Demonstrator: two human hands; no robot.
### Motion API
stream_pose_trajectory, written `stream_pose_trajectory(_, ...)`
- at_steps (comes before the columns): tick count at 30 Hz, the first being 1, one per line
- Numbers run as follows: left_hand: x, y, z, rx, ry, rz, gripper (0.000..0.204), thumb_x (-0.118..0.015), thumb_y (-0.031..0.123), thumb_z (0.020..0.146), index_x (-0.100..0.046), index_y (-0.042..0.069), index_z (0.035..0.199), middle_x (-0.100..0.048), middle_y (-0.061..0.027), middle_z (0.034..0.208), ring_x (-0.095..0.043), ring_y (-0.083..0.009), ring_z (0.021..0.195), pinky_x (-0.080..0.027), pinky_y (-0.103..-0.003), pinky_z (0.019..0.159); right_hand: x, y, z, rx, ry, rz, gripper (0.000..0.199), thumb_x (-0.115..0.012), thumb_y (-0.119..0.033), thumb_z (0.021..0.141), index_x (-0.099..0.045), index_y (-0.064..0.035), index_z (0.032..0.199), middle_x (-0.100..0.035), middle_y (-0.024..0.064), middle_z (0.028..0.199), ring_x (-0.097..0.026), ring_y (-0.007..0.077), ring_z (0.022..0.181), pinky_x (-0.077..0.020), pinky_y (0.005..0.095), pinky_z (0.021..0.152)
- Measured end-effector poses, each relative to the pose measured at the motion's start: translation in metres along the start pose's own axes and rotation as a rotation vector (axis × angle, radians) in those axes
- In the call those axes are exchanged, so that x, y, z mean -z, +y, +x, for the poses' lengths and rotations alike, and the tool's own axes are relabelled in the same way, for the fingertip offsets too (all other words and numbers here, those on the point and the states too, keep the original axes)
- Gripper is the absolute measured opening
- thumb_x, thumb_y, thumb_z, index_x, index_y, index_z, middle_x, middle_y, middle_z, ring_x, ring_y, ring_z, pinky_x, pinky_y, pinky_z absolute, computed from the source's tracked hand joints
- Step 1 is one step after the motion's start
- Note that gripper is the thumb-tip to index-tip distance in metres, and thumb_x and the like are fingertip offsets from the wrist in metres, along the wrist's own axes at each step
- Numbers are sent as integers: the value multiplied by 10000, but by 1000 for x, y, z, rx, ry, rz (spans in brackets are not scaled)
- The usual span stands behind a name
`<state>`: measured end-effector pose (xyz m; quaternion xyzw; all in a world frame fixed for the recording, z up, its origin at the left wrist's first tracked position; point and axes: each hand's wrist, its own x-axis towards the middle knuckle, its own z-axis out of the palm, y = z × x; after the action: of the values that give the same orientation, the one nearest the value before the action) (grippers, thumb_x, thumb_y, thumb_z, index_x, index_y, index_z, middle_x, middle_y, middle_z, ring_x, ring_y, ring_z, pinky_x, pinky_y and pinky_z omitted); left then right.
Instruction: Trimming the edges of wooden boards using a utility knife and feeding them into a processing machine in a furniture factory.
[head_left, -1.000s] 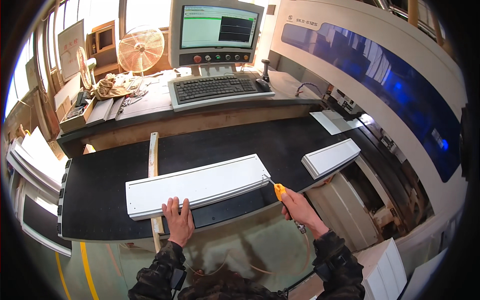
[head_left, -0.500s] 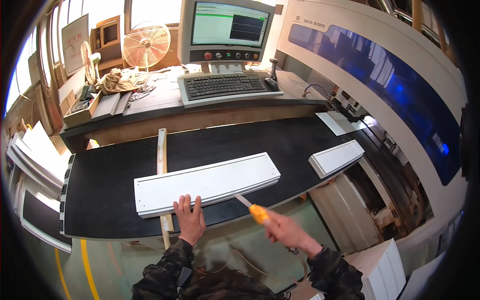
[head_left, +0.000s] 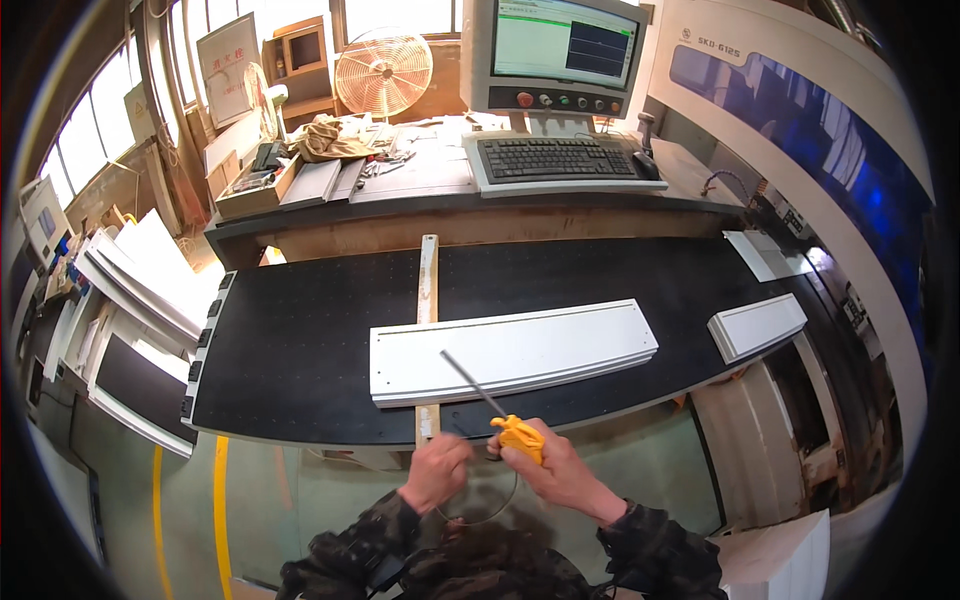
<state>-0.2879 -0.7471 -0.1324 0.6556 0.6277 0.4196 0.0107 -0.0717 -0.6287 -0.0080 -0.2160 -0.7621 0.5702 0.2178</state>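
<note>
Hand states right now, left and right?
Left hand: fingers look curled but blurred; can't tell if it holds anything.
Right hand: closed around the yellow blow gun.

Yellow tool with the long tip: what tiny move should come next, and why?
Maybe rest the left hand on the near edge of the white boards to steady them: that hand is off them, while the right hand holds the yellow tool with its tip toward them. The left hand is blurred; I can't tell if it's empty.
</note>
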Motion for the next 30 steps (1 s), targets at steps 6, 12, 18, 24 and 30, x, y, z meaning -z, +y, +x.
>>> stream_pose_trajectory(6, 24, 8, -101, 123, -390, -277, 250, -621, -80, 785, -780, 83, 889, -791, -86, 936, -777, -326, 860, -638, -418, 776, -86, 51, 45, 245, 33, 6, 306, -757, -223, 1070, -687, -37, 1302, -715, 163, 1166, -732, 329, 1085, -578, 402, 943)
stream_pose_trajectory(12, 14, -27, -135, 298, -452, -269, 281, -604, -85, 841, -845, 51, 893, -805, -168, 902, -796, -359, 873, -627, -422, 815, -130, 133, 61, 284, 122, -329, 333, -805, -187, 933, -717, -3, 1196, -632, 188, 1083, -631, 409, 1080, -537, 524, 953)
stream_pose_trajectory(18, 5, 0, -110, 509, -820, -339, 233, -606, 89, 1045, -813, 34, 1137, -823, -228, 1091, -800, -371, 1103, -605, -436, 957, -40, 152, -65, -201, 61, -168, 491, -780, -339, 978, -692, 2, 1320, -709, 240, 1223, -695, 442, 1155, -562, 502, 990)
stream_pose_trajectory(24, -57, -27, -140, 449, -1224, -294, 325, -665, 181, 1098, -739, 52, 1387, -817, -182, 1191, -795, -310, 1105, -617, -431, 982, 26, 166, -407, -811, 849, 10, 448, -743, -350, 1102, -711, -34, 1418, -814, 84, 1200, -758, 183, 1091, -618, 365, 968)
stream_pose_trajectory(30, -164, 18, -149, 284, -1245, -567, 191, -620, -22, 923, -809, 3, 939, -797, -127, 854, -769, -219, 788, -588, -341, 760, -209, 138, -851, -562, 2448, 413, 144, -623, -286, 1130, -647, -145, 1113, -657, 8, 937, -679, 158, 869, -622, 399, 803)
